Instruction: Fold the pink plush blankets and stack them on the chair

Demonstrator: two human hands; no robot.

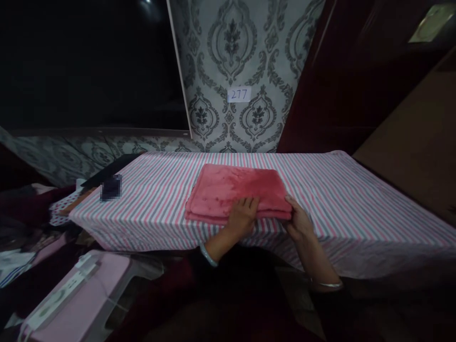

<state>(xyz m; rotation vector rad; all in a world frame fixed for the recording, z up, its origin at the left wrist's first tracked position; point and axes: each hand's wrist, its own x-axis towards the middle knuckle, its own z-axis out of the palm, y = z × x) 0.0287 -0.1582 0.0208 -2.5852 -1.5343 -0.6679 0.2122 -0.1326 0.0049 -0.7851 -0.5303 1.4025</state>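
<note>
A folded pink plush blanket (235, 186), possibly a towel, lies flat on the striped cloth in a neat rectangle. Its folded layers show along the near edge. My left hand (244, 216) rests on top of it near the middle of the front edge, palm down with fingers stretched out over the pile. At the near right corner, my right hand (298, 221) holds the blanket's edge, the thumb above and the other fingers at its side, partly hidden.
A pink and grey striped cloth (156, 190) covers the table. A dark pixelated patch (110, 188) sits at its left. A lidded pink bin (92, 294) bearing a white power strip (60, 299) stands front left, beside heaped clothes (42, 237). Behind are a television (92, 66) and patterned wall (231, 61).
</note>
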